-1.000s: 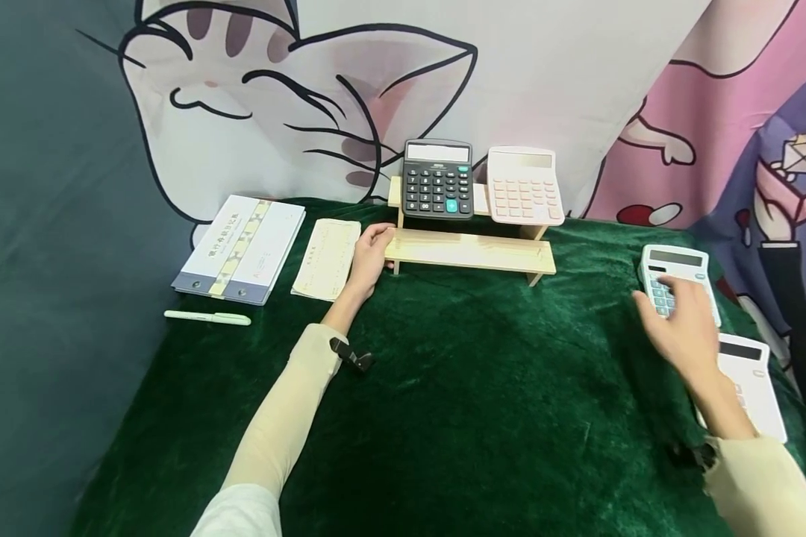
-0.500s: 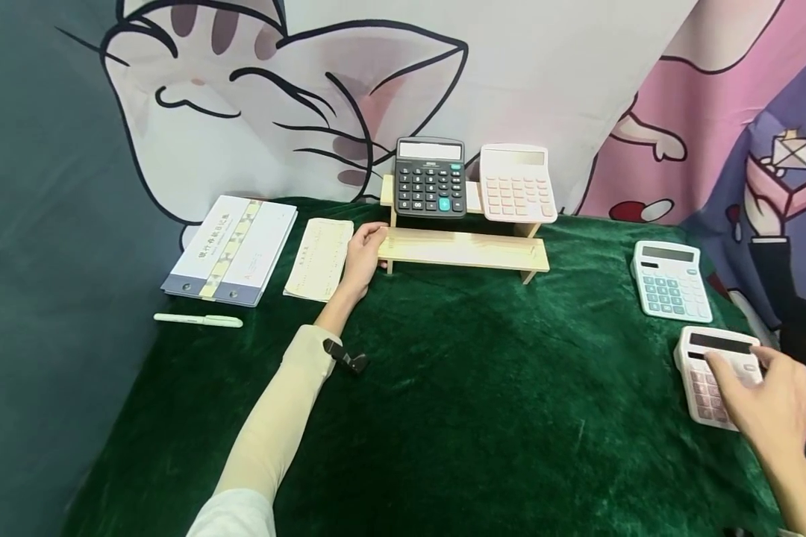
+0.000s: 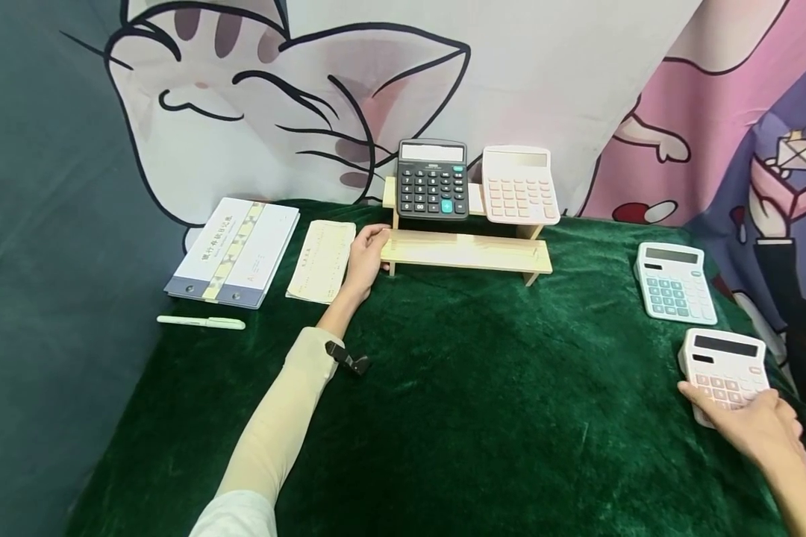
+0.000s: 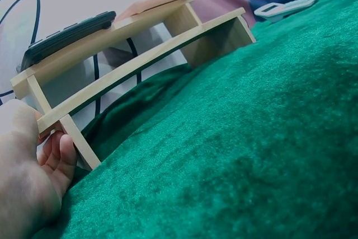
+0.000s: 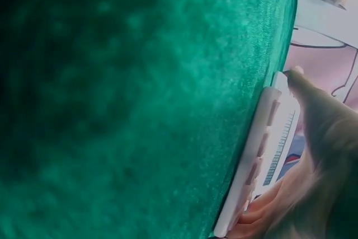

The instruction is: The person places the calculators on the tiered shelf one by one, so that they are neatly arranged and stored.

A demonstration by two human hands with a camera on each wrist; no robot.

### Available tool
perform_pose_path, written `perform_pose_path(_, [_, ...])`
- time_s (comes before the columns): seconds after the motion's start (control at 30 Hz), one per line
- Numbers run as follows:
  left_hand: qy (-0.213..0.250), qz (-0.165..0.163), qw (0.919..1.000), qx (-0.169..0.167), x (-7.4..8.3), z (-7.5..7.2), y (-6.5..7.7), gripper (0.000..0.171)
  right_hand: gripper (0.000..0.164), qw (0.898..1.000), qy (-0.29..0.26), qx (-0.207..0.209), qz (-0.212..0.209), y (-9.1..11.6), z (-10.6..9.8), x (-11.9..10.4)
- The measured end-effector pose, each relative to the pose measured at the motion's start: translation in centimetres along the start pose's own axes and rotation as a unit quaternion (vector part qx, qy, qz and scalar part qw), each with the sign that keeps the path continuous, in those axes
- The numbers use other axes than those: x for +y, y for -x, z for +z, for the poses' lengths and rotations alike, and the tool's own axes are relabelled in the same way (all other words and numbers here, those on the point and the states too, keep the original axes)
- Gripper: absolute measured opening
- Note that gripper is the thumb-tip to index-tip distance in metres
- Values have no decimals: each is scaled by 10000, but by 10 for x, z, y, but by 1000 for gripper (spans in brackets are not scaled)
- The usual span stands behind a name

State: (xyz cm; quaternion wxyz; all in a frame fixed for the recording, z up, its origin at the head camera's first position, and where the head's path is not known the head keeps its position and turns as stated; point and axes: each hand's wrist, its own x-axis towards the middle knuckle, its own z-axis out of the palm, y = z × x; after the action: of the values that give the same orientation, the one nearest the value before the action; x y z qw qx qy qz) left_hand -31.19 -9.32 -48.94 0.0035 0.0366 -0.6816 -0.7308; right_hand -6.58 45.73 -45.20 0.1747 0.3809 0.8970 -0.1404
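Observation:
My left hand point(image 3: 364, 262) grips the left end of the two-tier wooden stand point(image 3: 470, 250), thumb at the lower shelf and fingers curled beneath it in the left wrist view. A black calculator point(image 3: 433, 181) and a pale pink one, the peach-keyed calculator point(image 3: 520, 186), lean on the stand's upper tier. At the far right my right hand point(image 3: 762, 429) spans a white calculator with pink keys point(image 3: 725, 362), thumb at its left edge and fingers at its right edge, covering its lower keys. Behind it lies a white calculator with blue keys point(image 3: 675, 287).
Left of the stand lie a yellowish paper slip pad point(image 3: 321, 261) and a white-and-blue ledger book point(image 3: 235, 250). A pale green pen point(image 3: 201, 322) is in front of the book. Green velvet cloth point(image 3: 497, 418) covers the table, with a cartoon-printed curtain point(image 3: 544, 82) behind.
My right hand has moved from over the blue-keyed calculator to the pink-keyed one nearer me, and its thumb and fingers have come down to its sides. The left hand stays on the stand.

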Motion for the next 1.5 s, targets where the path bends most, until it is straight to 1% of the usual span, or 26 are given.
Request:
perform_pose_path(0.1, [-34, 26, 10000, -24, 2, 0, 0, 36, 141, 9996, 222, -147, 61, -1, 2, 0])
perform_pose_path(0.17, [-64, 42, 10000, -57, 3, 1, 1, 37, 142, 9992, 358, -151, 100, -1, 3, 0])
perform_pose_path(0.27, [-85, 66, 9999, -79, 4, 1, 1, 36, 140, 9990, 445, -62, 68, -1, 3, 1])
perform_pose_path(0.43, [-47, 86, 9999, 26, 3, 2, 1, 32, 136, 9987, 480, 114, -97, -1, 4, 2])
perform_pose_path(0.6, [29, 75, 10000, -13, 1, 6, 1, 32, 130, 9976, 468, 437, -253, -2, -5, 7])
perform_pose_path(0.73, [42, 93, 9999, 23, 2, 5, 1, 34, 123, 9952, 251, 798, -501, -3, -14, 4])
perform_pose_path(0.83, [1, 88, 10000, 33, 3, 4, 1, 36, 118, 9926, 138, 996, -684, -2, -16, 1])
perform_pose_path(0.97, [-49, 33, 10000, -19, 4, 4, 0, 37, 113, 9901, 99, 1134, -816, 2, -18, -4])
perform_pose_path(1.13, [0, 21, 10000, -4, 4, 3, -1, 34, 108, 9841, 26, 1357, -1144, 6, -19, -17])
perform_pose_path(1.33, [-9, -10, 10000, -17, 3, 1, 0, 36, 98, 9773, -75, 1363, -1619, 15, -13, -35])
perform_pose_path(1.5, [-13, -11, 10000, -47, 3, -1, 0, 38, 89, 9672, -201, 1406, -2108, 19, -5, -47])
